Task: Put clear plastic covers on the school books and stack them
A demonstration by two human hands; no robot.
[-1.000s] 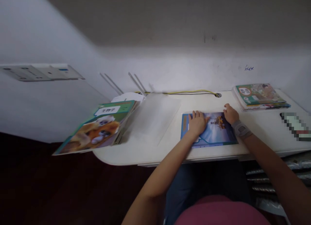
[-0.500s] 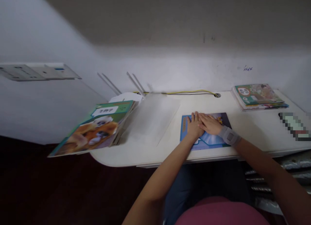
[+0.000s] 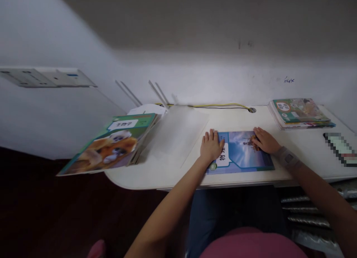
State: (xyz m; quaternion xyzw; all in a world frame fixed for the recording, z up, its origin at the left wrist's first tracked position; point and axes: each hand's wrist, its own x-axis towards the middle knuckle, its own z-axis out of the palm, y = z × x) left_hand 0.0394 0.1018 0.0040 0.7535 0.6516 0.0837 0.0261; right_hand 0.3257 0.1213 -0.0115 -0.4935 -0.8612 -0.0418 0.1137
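The blue textbook [image 3: 242,154] lies flat near the desk's [image 3: 156,174] front edge, right of its middle. Its white title label is turned sideways and too small to read, and its left edge is hidden under the left hand [image 3: 211,146]. That hand rests open and palm down, fingers stretched toward the wall, gripping nothing. The right hand [image 3: 264,141], wearing a grey wristband [image 3: 288,157], lies equally flat on the cover's far right corner, its forearm cut off by the frame. A pixelated patch [image 3: 341,148] masks something by the desk's right edge. A stack of books [image 3: 302,113] sits at the far right corner. Another stack, topped by an animal-cover book [image 3: 111,148], overhangs the left end, beside a translucent sheet [image 3: 178,133].
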